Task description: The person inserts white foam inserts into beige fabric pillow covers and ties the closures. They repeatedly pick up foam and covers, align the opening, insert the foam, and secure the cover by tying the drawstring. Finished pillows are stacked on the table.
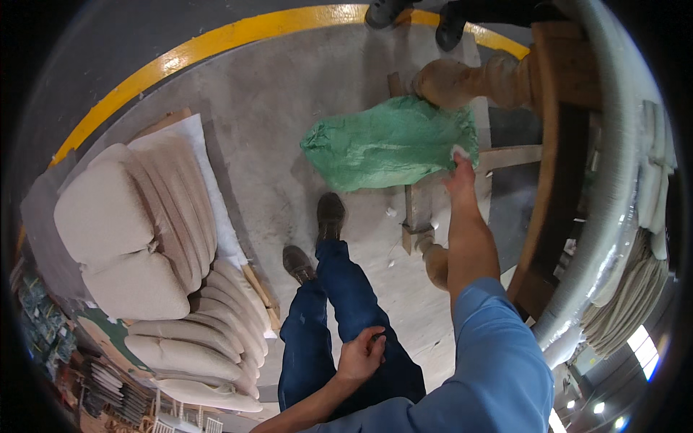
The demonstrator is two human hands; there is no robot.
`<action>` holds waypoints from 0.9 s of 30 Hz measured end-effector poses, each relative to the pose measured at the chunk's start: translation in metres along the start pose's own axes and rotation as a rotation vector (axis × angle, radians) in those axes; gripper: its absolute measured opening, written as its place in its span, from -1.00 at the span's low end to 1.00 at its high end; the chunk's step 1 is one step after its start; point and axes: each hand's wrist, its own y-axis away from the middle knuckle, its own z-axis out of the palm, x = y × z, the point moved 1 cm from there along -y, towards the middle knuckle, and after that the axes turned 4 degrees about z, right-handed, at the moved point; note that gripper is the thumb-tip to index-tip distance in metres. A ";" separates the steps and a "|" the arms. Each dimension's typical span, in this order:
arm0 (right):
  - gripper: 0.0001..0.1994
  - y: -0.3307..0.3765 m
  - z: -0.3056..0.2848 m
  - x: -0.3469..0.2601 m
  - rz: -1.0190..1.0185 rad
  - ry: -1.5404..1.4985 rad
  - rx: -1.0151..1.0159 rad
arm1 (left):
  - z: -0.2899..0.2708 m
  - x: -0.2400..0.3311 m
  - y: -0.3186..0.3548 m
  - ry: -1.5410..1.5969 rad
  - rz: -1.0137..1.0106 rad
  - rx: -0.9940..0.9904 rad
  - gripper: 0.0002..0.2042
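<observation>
- Right hand (460, 178) is stretched out to the right end of a green sack (382, 144), fingers pinched together on a bit of white fluff (459, 151) right at the sack's edge.
- The sack itself is lying on its side out in front, pretty wrinkled, with wooden bars (514, 156) sticking out from under it. Can't tell how much of it touches the floor (278, 159).
- Left hand (361, 359) is down over the thigh of the jeans (354, 289), well apart from the sack. Fingers are curled in, can't tell if there's anything in them.
- Chunky turned wooden leg (491, 78) just past the sack, on its upper right side.
- Big bunch of beige cushions (105, 209) over on the left, packed against each other.
- Curved-looking yellow stripe (216, 40) runs along the far floor, with another person's dark shoes (450, 29) up there by it.
</observation>
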 end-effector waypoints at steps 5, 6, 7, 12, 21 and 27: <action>-0.76 0.002 -0.010 -0.030 -0.573 0.625 0.255 | -0.009 0.011 -0.009 0.120 -0.166 -0.177 -0.77; -0.78 0.023 0.010 -0.012 -0.596 0.620 0.161 | -0.018 0.024 -0.011 0.094 -0.263 -0.198 -0.76; -0.80 0.053 0.025 0.017 -0.599 0.604 0.081 | -0.024 0.032 -0.008 0.052 -0.380 -0.220 -0.76; -0.85 0.211 0.069 0.078 -0.702 0.746 -0.225 | -0.033 0.137 -0.037 -0.363 0.583 0.181 -0.83; -0.65 0.395 0.101 0.187 -0.606 0.533 -0.540 | -0.019 0.246 -0.135 -0.982 0.512 0.532 -0.53; -0.68 0.414 0.062 0.169 -0.474 0.812 -0.757 | -0.081 0.189 -0.122 -0.080 0.207 0.074 -0.81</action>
